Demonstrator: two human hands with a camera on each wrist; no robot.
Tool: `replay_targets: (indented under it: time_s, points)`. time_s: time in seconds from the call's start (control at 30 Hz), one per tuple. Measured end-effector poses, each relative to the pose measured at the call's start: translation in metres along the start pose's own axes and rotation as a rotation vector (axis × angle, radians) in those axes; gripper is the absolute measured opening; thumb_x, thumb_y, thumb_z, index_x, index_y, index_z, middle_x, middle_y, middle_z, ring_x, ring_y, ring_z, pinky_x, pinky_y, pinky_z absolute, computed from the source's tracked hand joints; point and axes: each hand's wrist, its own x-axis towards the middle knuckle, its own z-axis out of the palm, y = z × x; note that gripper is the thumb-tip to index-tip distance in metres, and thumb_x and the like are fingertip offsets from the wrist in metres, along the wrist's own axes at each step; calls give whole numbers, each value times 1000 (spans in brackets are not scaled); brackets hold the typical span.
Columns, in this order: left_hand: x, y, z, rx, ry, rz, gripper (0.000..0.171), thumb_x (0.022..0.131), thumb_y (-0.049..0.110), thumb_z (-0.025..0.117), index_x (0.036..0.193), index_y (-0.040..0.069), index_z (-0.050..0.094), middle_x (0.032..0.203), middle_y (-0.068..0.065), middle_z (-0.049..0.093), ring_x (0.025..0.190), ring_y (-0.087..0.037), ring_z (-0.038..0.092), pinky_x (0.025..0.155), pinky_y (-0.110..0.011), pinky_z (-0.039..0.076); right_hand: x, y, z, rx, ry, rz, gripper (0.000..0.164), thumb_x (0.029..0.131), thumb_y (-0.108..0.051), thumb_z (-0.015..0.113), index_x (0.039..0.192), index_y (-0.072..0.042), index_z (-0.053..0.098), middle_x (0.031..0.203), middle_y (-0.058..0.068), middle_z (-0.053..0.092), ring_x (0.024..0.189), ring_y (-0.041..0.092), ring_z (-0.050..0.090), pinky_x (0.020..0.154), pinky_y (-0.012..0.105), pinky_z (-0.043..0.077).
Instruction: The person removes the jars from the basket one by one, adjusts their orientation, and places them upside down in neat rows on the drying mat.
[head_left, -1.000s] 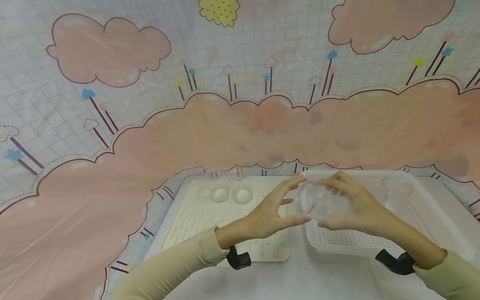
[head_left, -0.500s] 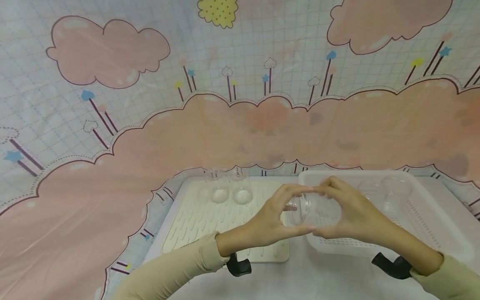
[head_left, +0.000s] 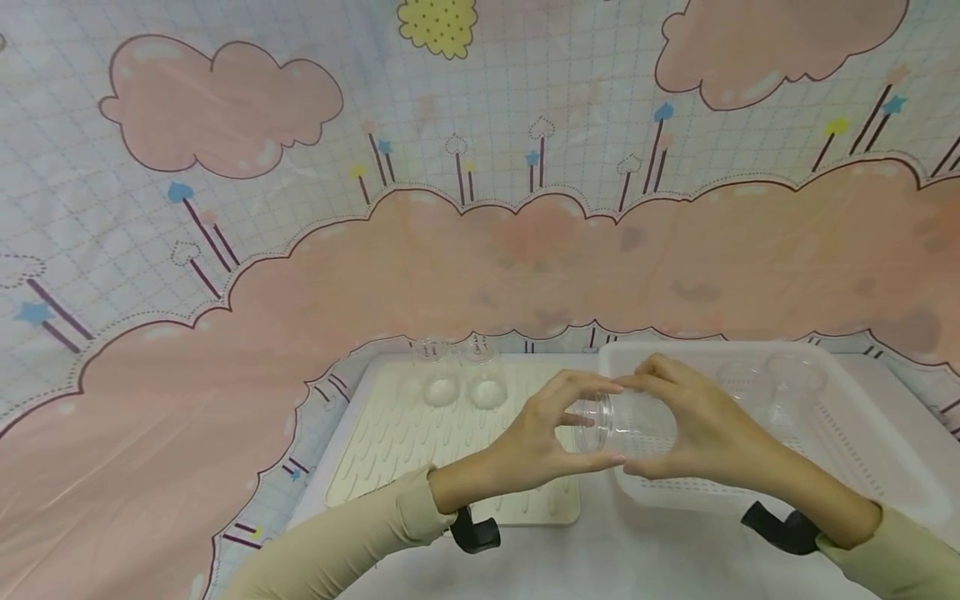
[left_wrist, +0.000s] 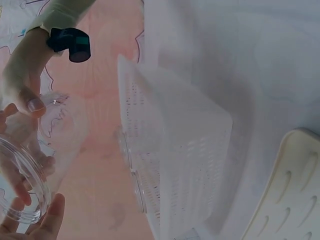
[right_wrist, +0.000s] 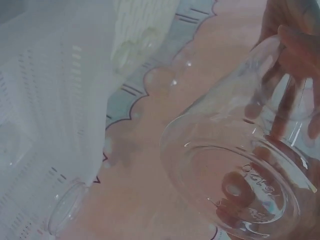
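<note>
Hands have drawn together since a second ago: right grip [head_left: 697,417] and left grip [head_left: 555,429] stood apart then; now their fingertips meet or nearly meet in the head view. Clear plastic jar [head_left: 637,429] now lies on its side between them; half a second ago much the same. Reads as a two-handed hold, jar steadied at both ends.

Left grip: thumb and fingers wide, curved round the threaded rim. Right grip: likewise wide, arched about the body toward the base; embossed marks there, too faint to read. Exact finger contact partly unclear through the plastic.

Jar in the air, mouth to the left, base to the right, over the left end of a white perforated basket [head_left: 697,493]. Two clear containers [head_left: 487,392] on the cream drying mat [head_left: 390,446], left. Counter [head_left: 637,558] below, white.
</note>
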Motion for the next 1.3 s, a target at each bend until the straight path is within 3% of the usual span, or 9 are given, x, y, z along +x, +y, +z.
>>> replay_targets:
  time_s: [0.27, 0.33, 0.47, 0.57, 0.7, 0.8, 0.93, 1.1, 1.3]
  points:
    - [0, -7, -5, 0, 46, 3, 65, 82, 10, 83, 138, 12, 49, 136, -3, 47, 120, -15, 53, 89, -24, 54, 4, 9, -2, 154, 11, 59, 88, 58, -45, 97, 134, -18, 62, 113, -10, 56, 102, 14, 56, 82, 46, 54]
    - [1, -9, -6, -7, 61, -3, 65, 82, 10, 83, 138, 12, 49, 137, -3, 47, 120, -17, 53, 89, -25, 54, 4, 12, -3, 218, 37, 105, 87, 60, -37, 97, 136, -17, 60, 118, -6, 59, 105, 15, 55, 86, 42, 53]
    - [1, -12, -9, -48, 86, -37, 66, 82, 10, 83, 138, 14, 49, 137, -1, 47, 122, -20, 52, 90, -27, 54, 2, 19, -3, 328, 120, 191, 82, 69, -18, 93, 141, -16, 54, 131, 1, 59, 111, 11, 55, 92, 20, 46]
    - [1, -13, -12, -61, 97, -63, 67, 82, 12, 84, 139, 15, 49, 138, 1, 46, 123, -19, 51, 91, -28, 54, -1, 24, 2, 593, 177, 254, 73, 81, -2, 81, 145, -15, 49, 136, 4, 56, 117, 11, 55, 94, 13, 43]
    - [2, -13, -17, -53, 109, -69, 67, 82, 13, 84, 140, 16, 49, 138, 1, 47, 122, -19, 52, 92, -28, 53, -6, 29, 14, 1077, 267, 284, 62, 93, 9, 60, 148, -12, 43, 140, 9, 53, 123, 21, 54, 97, 23, 48]
    - [4, -12, -19, -61, 119, -66, 66, 83, 12, 83, 140, 16, 49, 137, -1, 48, 122, -21, 54, 92, -29, 53, -9, 31, 25, 1319, 315, 268, 55, 97, 4, 53, 149, -11, 41, 141, 13, 53, 126, 28, 54, 99, 32, 49]
    - [6, -13, -20, -65, 130, -70, 65, 83, 12, 82, 139, 17, 49, 137, -1, 49, 123, -23, 54, 92, -29, 53, -14, 30, 38, 1489, 335, 274, 52, 99, -4, 55, 148, -12, 40, 141, 14, 54, 127, 29, 55, 102, 36, 47]
    - [7, -15, -21, -63, 148, -79, 65, 83, 13, 83, 139, 19, 50, 136, 0, 49, 123, -19, 54, 93, -30, 53, -16, 26, 52, 1587, 334, 261, 56, 99, -10, 58, 149, -14, 33, 144, 11, 52, 130, 30, 51, 105, 38, 45]
    - [9, -16, -20, -85, 155, -92, 66, 83, 13, 83, 139, 21, 50, 137, 2, 48, 124, -26, 53, 94, -30, 53, -17, 17, 65, 1790, 350, 266, 53, 103, -14, 50, 149, -17, 25, 147, 8, 44, 136, 28, 42, 113, 38, 36]
